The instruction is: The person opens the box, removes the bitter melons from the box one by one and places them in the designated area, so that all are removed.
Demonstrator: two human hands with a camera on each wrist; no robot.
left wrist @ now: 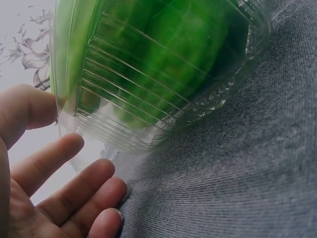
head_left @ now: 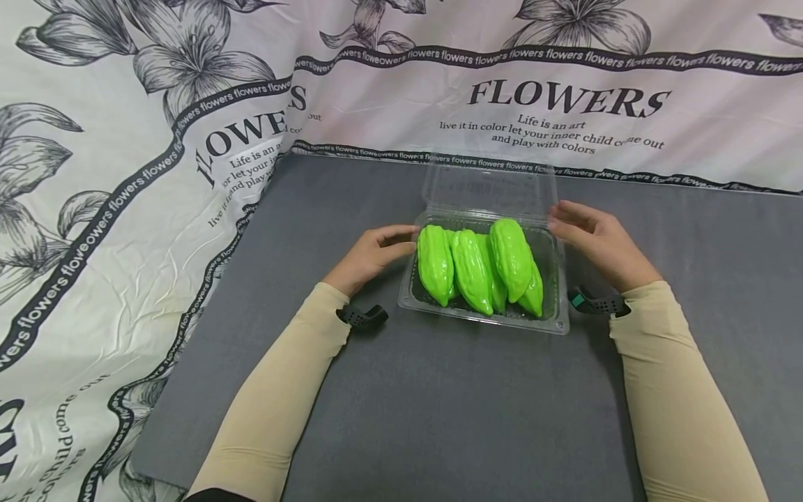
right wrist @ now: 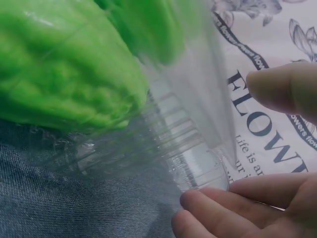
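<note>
A clear plastic clamshell box (head_left: 555, 324) lies on the grey table, its transparent lid (head_left: 489, 188) raised at the back. Several glossy light-green bitter gourds (head_left: 470, 268) are piled inside, the upper ones partly covering those below. At the left side of the box is my left hand (head_left: 370, 254); in the left wrist view its thumb meets the rim while the other fingers spread loosely beside the ribbed wall. My right hand (head_left: 602, 240) is at the back right corner, fingers extended. The right wrist view has its fingertips (right wrist: 193, 198) right at the box's corner, thumb apart.
Floral white cloth (head_left: 564, 104) printed with "FLOWERS" hangs behind the grey table (head_left: 470, 411) and along its left side. A black strap (head_left: 362, 317) is on the left wrist and another black strap (head_left: 596, 303) on the right.
</note>
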